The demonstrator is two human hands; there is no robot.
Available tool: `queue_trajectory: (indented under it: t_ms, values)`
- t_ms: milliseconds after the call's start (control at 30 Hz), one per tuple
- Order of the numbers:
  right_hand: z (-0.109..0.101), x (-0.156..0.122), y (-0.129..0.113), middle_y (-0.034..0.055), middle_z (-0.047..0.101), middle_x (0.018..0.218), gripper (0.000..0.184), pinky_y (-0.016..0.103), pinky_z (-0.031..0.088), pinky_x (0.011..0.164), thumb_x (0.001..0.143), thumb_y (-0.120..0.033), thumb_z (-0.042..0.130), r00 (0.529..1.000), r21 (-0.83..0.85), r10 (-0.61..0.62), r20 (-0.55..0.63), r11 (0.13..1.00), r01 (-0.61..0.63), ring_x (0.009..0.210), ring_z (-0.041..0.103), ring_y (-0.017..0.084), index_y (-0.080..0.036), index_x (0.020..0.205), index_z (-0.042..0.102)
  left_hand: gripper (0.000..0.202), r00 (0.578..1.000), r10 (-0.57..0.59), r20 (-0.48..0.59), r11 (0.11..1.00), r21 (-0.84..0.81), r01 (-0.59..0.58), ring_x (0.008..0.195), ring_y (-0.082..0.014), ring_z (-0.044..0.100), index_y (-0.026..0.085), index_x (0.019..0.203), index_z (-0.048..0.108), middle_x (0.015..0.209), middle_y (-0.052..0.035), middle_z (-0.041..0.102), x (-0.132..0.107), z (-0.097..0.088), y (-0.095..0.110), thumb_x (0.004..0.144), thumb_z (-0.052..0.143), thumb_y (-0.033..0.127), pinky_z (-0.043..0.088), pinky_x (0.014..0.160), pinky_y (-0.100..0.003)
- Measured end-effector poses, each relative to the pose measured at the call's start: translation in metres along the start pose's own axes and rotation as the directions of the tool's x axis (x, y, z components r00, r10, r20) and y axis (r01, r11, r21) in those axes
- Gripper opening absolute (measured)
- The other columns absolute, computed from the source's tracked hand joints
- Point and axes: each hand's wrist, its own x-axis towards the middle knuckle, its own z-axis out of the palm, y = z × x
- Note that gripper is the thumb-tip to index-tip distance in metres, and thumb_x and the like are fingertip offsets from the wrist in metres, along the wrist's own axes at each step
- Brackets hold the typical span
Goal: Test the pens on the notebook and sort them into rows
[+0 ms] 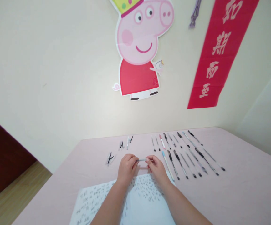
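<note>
Between my two hands a thin clear pen (141, 160) is held level, just beyond the paper's top edge. My left hand (127, 165) pinches its left end. The fingers of my right hand (154, 166) close on the right end. Whether it is a whole pen or only part of one I cannot tell. Below my wrists lie white sheets of paper (147, 209) covered in dark handwriting. Nearest my right hand is a light blue and white pen (167, 165), lying at a slant on the table.
Several pens and refills lie in two rows on the right, among them a black-gripped pen (181, 164) and a pink pen (162, 142). To the left are small clear packets with black pieces (109, 158) and a white pen (127, 142). A pink cloth (62, 187) covers the table against the wall.
</note>
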Motion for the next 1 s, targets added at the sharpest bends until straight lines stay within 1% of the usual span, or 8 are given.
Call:
queue_trajectory:
  t_ms: [133, 233, 333, 433, 500, 733, 900, 1000]
  values:
    - [0.0009, -0.0004, 0.0005, -0.0034, 0.049, 0.048, 0.038, 0.023, 0.035, 0.043, 0.071, -0.055, 0.06, 1.0, -0.003, 0.007, 0.006, 1.0, -0.007, 0.044, 0.043, 0.011, -0.018, 0.063, 0.053, 0.013, 1.0, 0.011, 0.002, 1.0, -0.007, -0.011, 0.083, -0.0191, 0.056, 0.019, 0.087, 0.065, 0.083, -0.0059, 0.062, -0.0001, -0.002, 0.0026, 0.083, 0.053, 0.02, 0.046, 0.073, -0.033]
    - [0.0025, -0.0007, 0.0009, -0.0036, 0.047, 0.046, 0.043, 0.022, 0.034, 0.042, 0.074, -0.058, 0.057, 0.999, 0.013, 0.035, 0.015, 0.999, -0.035, 0.042, 0.042, 0.01, -0.018, 0.059, 0.05, 0.012, 1.0, 0.013, 0.008, 1.0, -0.01, -0.013, 0.083, -0.0188, 0.056, 0.019, 0.087, 0.065, 0.084, -0.0058, 0.062, -0.0005, -0.002, 0.0033, 0.082, 0.054, 0.019, 0.046, 0.074, -0.032]
    - [0.0038, -0.0012, -0.0007, -0.0026, 0.052, 0.053, 0.04, 0.022, 0.034, 0.041, 0.072, -0.058, 0.057, 0.998, 0.062, 0.056, 0.008, 0.996, -0.056, 0.043, 0.044, 0.01, -0.018, 0.069, 0.054, 0.012, 1.0, 0.005, 0.005, 1.0, -0.008, -0.005, 0.083, -0.0186, 0.057, 0.019, 0.087, 0.065, 0.084, -0.0056, 0.062, -0.0008, -0.0009, 0.0023, 0.083, 0.053, 0.02, 0.046, 0.074, -0.033]
    - [0.0038, -0.0017, -0.0038, -0.0001, 0.06, 0.067, 0.037, 0.021, 0.036, 0.04, 0.067, -0.051, 0.063, 0.998, 0.1, 0.055, -0.005, 0.994, -0.055, 0.048, 0.049, 0.012, -0.019, 0.085, 0.057, 0.012, 1.0, 0.002, 0.002, 1.0, 0.004, -0.002, 0.082, -0.0187, 0.057, 0.019, 0.087, 0.065, 0.084, -0.0056, 0.062, -0.0007, 0.0, 0.0009, 0.083, 0.054, 0.02, 0.046, 0.074, -0.033]
    - [0.0032, -0.0017, -0.0045, 0.0007, 0.061, 0.07, 0.035, 0.022, 0.038, 0.041, 0.066, -0.047, 0.065, 0.999, 0.088, 0.034, -0.003, 0.996, -0.034, 0.051, 0.051, 0.012, -0.019, 0.087, 0.058, 0.012, 1.0, 0.003, 0.005, 1.0, 0.013, -0.003, 0.082, -0.0188, 0.057, 0.019, 0.086, 0.065, 0.083, -0.0055, 0.063, -0.0005, 0.0005, 0.0003, 0.082, 0.054, 0.02, 0.046, 0.073, -0.032]
    - [0.0015, 0.0001, 0.0008, -0.0036, 0.051, 0.051, 0.034, 0.023, 0.036, 0.043, 0.07, -0.051, 0.062, 1.0, 0.015, -0.006, -0.007, 1.0, 0.006, 0.045, 0.045, 0.011, -0.018, 0.073, 0.057, 0.012, 1.0, 0.009, -0.006, 1.0, 0.0, -0.009, 0.081, -0.0183, 0.057, 0.019, 0.085, 0.065, 0.082, -0.0051, 0.062, -0.0001, 0.0013, -0.0004, 0.083, 0.054, 0.022, 0.046, 0.073, -0.032]
    - [0.001, 0.001, 0.0039, -0.0046, 0.046, 0.046, 0.042, 0.022, 0.033, 0.042, 0.072, -0.057, 0.059, 1.0, 0.006, -0.002, 0.01, 1.0, 0.002, 0.041, 0.041, 0.009, -0.018, 0.06, 0.051, 0.012, 1.0, 0.013, -0.009, 1.0, -0.012, -0.013, 0.082, -0.0185, 0.056, 0.019, 0.087, 0.065, 0.083, -0.0053, 0.062, -0.0005, 0.0018, -0.0004, 0.084, 0.053, 0.023, 0.046, 0.074, -0.033]
    - [0.0017, 0.0008, 0.0045, -0.0042, 0.047, 0.047, 0.043, 0.021, 0.033, 0.041, 0.075, -0.058, 0.056, 1.0, 0.028, 0.015, 0.007, 0.999, -0.015, 0.041, 0.041, 0.009, -0.018, 0.061, 0.052, 0.012, 1.0, 0.015, -0.004, 1.0, -0.016, -0.015, 0.082, -0.0183, 0.056, 0.019, 0.087, 0.064, 0.083, -0.0054, 0.062, -0.0007, 0.0032, -0.0017, 0.084, 0.053, 0.023, 0.046, 0.074, -0.033]
